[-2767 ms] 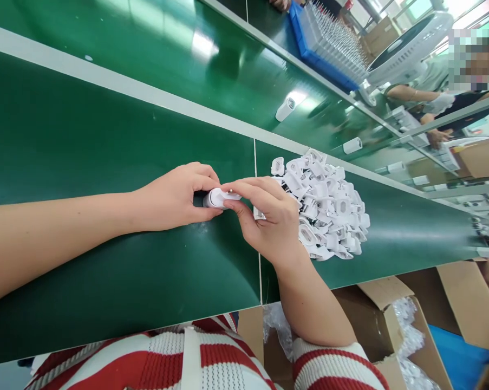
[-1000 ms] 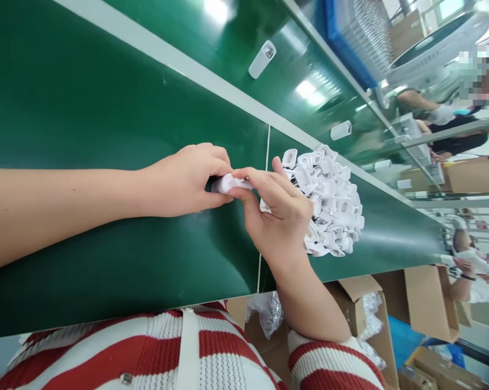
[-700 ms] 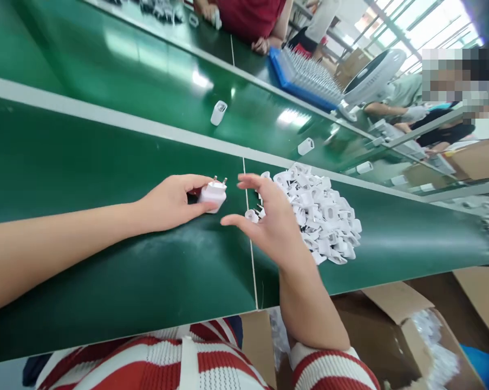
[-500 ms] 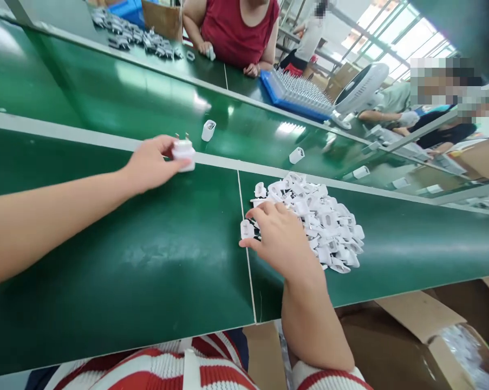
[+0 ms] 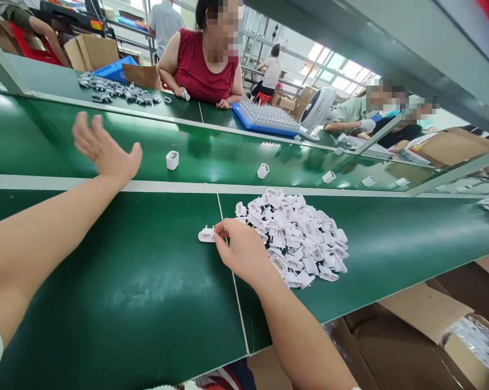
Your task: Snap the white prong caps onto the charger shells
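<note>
White plug (image 5: 206, 235) is jutting from your right hand's (image 5: 244, 250) fingertip pinch, left of the pile (image 5: 303, 238); your left hand (image 5: 106, 150) is hovering wide-spread, empty, farther left.

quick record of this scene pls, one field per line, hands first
left hand: fingers spread, holding nothing, raised
right hand: fingers pinching a white plug piece
beside right hand: heap of white plug pieces
work surface: green table
beyond pale divider: white blocks spaced in a row
far side: person in red top, blue tray, fan
</note>
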The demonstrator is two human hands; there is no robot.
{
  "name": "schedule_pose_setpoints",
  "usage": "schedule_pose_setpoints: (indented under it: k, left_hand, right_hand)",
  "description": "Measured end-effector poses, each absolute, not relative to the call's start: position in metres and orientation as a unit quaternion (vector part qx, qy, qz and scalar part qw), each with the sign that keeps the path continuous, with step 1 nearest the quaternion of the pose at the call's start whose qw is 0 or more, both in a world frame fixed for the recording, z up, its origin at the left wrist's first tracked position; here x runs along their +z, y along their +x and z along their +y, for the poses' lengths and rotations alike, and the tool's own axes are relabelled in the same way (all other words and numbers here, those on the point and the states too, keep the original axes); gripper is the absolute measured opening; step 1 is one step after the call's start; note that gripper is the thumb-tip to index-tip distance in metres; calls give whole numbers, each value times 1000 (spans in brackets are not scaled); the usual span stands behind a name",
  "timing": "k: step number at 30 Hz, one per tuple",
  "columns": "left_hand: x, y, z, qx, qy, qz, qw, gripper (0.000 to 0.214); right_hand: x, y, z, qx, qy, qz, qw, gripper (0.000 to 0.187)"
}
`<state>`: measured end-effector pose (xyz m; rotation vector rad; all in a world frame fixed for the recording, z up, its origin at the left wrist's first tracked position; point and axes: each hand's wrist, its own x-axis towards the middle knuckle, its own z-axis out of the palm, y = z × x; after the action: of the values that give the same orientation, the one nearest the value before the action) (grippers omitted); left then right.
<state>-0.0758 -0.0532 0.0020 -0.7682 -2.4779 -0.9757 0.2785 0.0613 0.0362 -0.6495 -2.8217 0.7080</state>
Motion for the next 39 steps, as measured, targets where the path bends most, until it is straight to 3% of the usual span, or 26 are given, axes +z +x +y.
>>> schedule_pose_setpoints:
  k: [2,4,7,10,13,17,21,26,33,39]
  left_hand:
    - [3,-64,-29,-333,-300,-872,194,111]
    - [1,-62,-5,-306,-290,-900,114,115]
    - [-3,-67,17,-287,-259,-922,15,79]
    - [-3,-55,13,-304,-293,-906,24,50]
    - [1,-11,-18,-334,-365,-869,10,45]
    - [8,71,-81,-394,-452,-794,-102,46]
    - [5,123,-121,-393,-496,-753,-180,38]
    - [-7,130,-125,-393,-546,-722,-165,33]
    - [-11,123,-124,-401,-564,-702,-168,31]
    - [-13,121,-125,-400,-566,-698,-178,33]
  right_hand:
    - [36,276,62,331,-257,-905,73,7]
    - [36,274,61,466,-273,-839,60,9]
    - [38,270,57,661,-260,-701,61,19]
    - [43,269,54,739,-235,-626,81,30]
    - [45,270,55,749,-210,-616,127,34]
    - [37,270,53,716,-167,-650,189,41]
    - [28,271,46,610,-93,-744,257,22]
    - [22,267,37,541,-102,-793,262,5]
    - [11,258,34,664,-158,-700,210,71]
    - [18,259,49,640,-173,-721,199,60]
